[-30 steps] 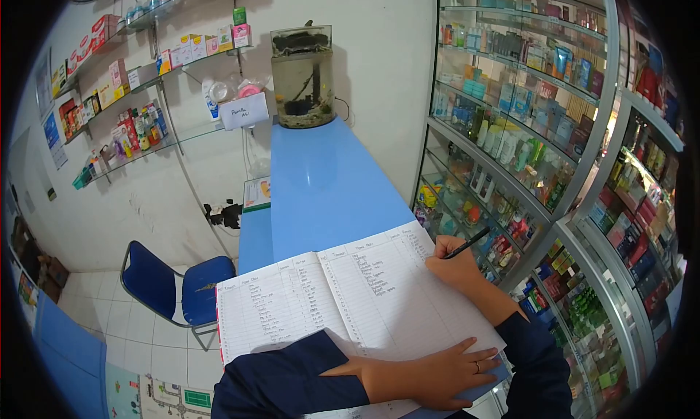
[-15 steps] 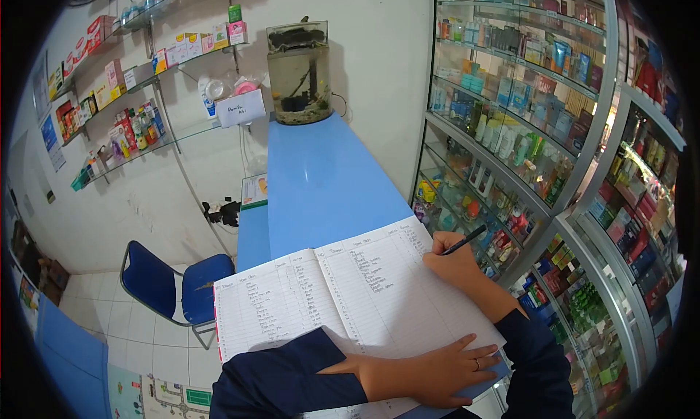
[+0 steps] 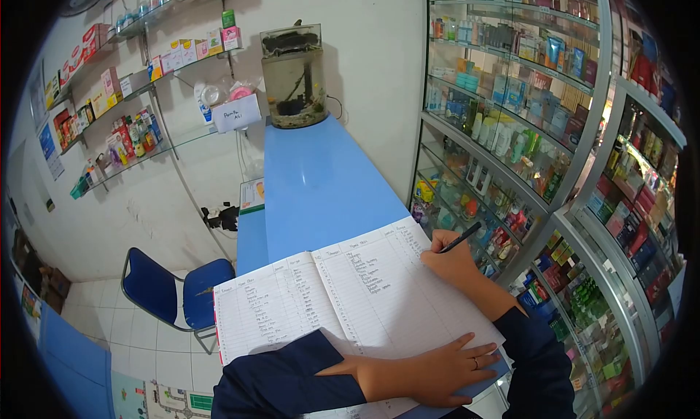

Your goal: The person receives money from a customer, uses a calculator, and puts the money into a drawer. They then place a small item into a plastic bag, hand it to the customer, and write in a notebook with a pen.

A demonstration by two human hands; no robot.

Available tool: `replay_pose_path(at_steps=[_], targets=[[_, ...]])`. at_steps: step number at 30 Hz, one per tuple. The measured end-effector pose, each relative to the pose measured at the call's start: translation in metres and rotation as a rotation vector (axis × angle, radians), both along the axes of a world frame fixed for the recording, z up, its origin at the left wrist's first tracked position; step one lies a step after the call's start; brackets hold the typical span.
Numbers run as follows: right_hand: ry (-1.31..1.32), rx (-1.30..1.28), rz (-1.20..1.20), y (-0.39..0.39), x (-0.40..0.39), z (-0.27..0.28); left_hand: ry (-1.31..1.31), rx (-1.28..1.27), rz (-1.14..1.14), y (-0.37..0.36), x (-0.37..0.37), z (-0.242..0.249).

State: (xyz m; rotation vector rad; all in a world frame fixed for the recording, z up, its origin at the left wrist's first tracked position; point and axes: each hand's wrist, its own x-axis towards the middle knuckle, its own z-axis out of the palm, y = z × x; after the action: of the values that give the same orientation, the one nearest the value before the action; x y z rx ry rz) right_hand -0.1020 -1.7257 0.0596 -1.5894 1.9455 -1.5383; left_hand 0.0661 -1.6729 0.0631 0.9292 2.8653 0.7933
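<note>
A large ruled notebook [image 3: 394, 331] lies open on the blue counter, with handwritten columns on both pages. My right hand [image 3: 450, 260] grips a dark pen [image 3: 464, 237] near the top right of the right-hand page, beside a short column of figures. The pen's tip is hidden by my fingers. Across the lower right of the notebook my left hand [image 3: 446, 369] lies flat with its fingers spread, a ring on one of them. Both forearms wear dark blue sleeves.
The blue counter [image 3: 321, 178] runs back to a small fish tank [image 3: 294, 76]. Glass display cabinets [image 3: 510, 113] full of products stand close on the right. At left are a blue chair [image 3: 153, 288] and glass wall shelves [image 3: 146, 84] holding boxes and bottles.
The camera view has shifted slightly. My right hand has moved a little down the column with the pen; my left hand stays in place on the notebook.
</note>
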Motion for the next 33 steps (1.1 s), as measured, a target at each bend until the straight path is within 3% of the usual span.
replay_pose_path(at_steps=[25, 28, 30, 33], targets=[[0.054, -0.017, -0.052, -0.0017, -0.0041, -0.0037, -0.013, 0.002, -0.013, -0.0002, -0.0035, -0.0049], [-0.005, -0.102, 0.061, 0.0013, -0.0013, -0.0024, -0.011, 0.007, -0.013, -0.0006, -0.0026, -0.0025], [-0.064, 0.031, 0.240, 0.0036, 0.0013, -0.0026, -0.004, -0.008, -0.018, -0.0003, -0.0039, -0.0036], [-0.012, 0.090, 0.256, 0.0023, 0.0010, -0.0013, -0.004, -0.014, -0.007, -0.0002, -0.0002, 0.0021]])
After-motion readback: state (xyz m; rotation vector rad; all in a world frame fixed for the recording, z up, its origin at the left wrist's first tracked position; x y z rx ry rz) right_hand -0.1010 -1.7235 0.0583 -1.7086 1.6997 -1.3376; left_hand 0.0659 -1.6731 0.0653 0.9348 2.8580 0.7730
